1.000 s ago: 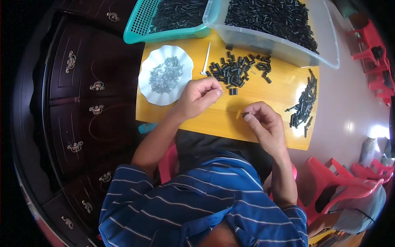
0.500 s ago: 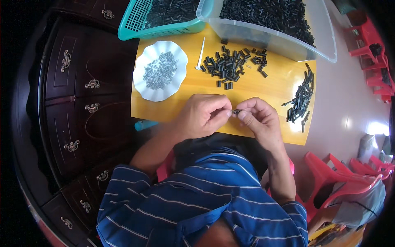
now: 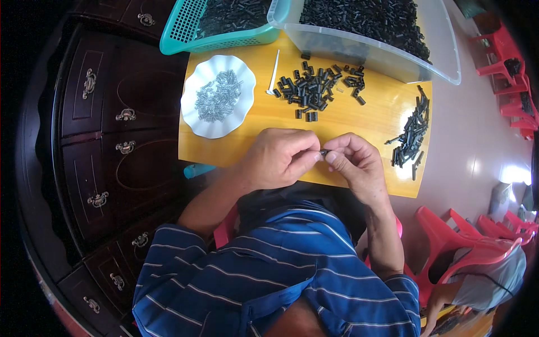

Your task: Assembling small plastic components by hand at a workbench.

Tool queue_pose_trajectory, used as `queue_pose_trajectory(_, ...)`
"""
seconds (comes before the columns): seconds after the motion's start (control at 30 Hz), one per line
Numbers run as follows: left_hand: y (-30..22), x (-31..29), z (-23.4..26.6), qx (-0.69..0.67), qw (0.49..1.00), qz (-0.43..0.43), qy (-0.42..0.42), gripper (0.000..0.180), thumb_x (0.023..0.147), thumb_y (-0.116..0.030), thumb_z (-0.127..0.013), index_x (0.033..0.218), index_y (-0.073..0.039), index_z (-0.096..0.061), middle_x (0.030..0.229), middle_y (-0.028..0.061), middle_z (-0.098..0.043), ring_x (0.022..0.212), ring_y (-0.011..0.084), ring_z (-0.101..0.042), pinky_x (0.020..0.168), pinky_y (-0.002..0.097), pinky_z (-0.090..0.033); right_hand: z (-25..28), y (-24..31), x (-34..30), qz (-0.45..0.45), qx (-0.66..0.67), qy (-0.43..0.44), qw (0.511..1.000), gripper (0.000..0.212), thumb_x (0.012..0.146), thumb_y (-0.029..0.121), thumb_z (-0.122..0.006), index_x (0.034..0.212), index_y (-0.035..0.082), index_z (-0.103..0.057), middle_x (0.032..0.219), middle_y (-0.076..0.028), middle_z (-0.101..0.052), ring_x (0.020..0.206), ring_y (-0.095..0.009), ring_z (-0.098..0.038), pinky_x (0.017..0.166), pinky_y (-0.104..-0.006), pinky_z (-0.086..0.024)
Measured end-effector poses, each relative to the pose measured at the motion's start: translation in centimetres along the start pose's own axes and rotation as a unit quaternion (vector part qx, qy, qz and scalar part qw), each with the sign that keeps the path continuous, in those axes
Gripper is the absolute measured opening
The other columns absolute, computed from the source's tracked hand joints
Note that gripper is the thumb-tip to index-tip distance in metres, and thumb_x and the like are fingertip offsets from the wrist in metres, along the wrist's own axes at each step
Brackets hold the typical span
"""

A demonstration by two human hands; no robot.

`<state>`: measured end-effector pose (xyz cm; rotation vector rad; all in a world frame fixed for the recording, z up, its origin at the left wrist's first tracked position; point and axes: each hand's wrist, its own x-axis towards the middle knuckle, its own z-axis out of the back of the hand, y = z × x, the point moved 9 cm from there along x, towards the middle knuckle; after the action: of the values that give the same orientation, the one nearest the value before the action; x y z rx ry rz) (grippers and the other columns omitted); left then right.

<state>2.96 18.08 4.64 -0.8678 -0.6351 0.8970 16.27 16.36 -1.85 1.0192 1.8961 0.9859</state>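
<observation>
My left hand [image 3: 281, 157] and my right hand [image 3: 359, 165] meet above the near edge of the yellow table. The thumb and forefinger of my right hand pinch a small black plastic part [image 3: 324, 152]. The left fingertips are pinched together against its left end; what they hold is hidden. Beyond my hands lies a pile of short black tubular parts [image 3: 309, 90]. A white scalloped plate [image 3: 191, 115] to the left bears many small, shiny, silvery pieces [image 3: 219, 95], too small to make out exactly. Longer, thin black parts [image 3: 412, 135] lie heaped at the table's right.
At the back stand a green basket [image 3: 182, 33] and a translucent bin [image 3: 359, 48], both filled with black parts. A thin white stick [image 3: 274, 70] lies beside the pile. Dark drawers [image 3: 84, 140] line the left. Red plastic chairs [image 3: 460, 241] and another person [image 3: 485, 278] are at right.
My left fingertips have moved slightly right, closing up against the black part in my right hand. At lower right, the other person's arm has shifted.
</observation>
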Motion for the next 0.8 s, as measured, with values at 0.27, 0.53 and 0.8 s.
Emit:
queue_pose_trajectory(0.27, 2.4, 0.3, 0.5, -0.161, 0.979, 0.103, 0.074, 0.027, 0.074, -0.009, -0.09, 0.086, -0.006, -0.066, 0.073, -0.0041, -0.062, 0.062, 0.0026, -0.053, 0.054, 0.0204, -0.042, -0.7, -0.3, -0.2, -0.035, 0.042, 0.061, 0.997, 0.012, 0.099, 0.004, -0.064, 0.11, 0.001, -0.065, 0.089, -0.001, -0.068, 0.079, -0.006, -0.06, 0.073, -0.0203, -0.049)
queue_pose_trajectory(0.53, 3.6, 1.5, 2.9, 0.196, 0.973, -0.002, -0.121, 0.019, 0.08, -0.004, -0.078, 0.097, -0.005, -0.071, 0.082, 0.0077, -0.066, 0.064, 0.0192, -0.063, 0.057, 0.0296, -0.05, 1.1, 0.7, 0.0, -0.006, 0.063, -0.019, 0.998, 0.014, 0.099, 0.006, -0.063, 0.112, 0.002, -0.063, 0.098, -0.006, -0.071, 0.087, -0.009, -0.065, 0.077, -0.0226, -0.051)
queue_pose_trajectory(0.8, 3.7, 2.3, 1.5, 0.293, 0.952, -0.008, -0.091, 0.014, 0.083, -0.015, -0.074, 0.094, -0.008, -0.071, 0.085, 0.007, -0.063, 0.077, 0.0288, -0.068, 0.065, 0.0402, -0.056, 0.9, 0.6, 0.0, -0.013, 0.072, -0.022, 0.997, 0.013, 0.098, 0.008, -0.064, 0.11, 0.002, -0.064, 0.096, -0.005, -0.071, 0.089, -0.011, -0.067, 0.075, -0.0226, -0.052)
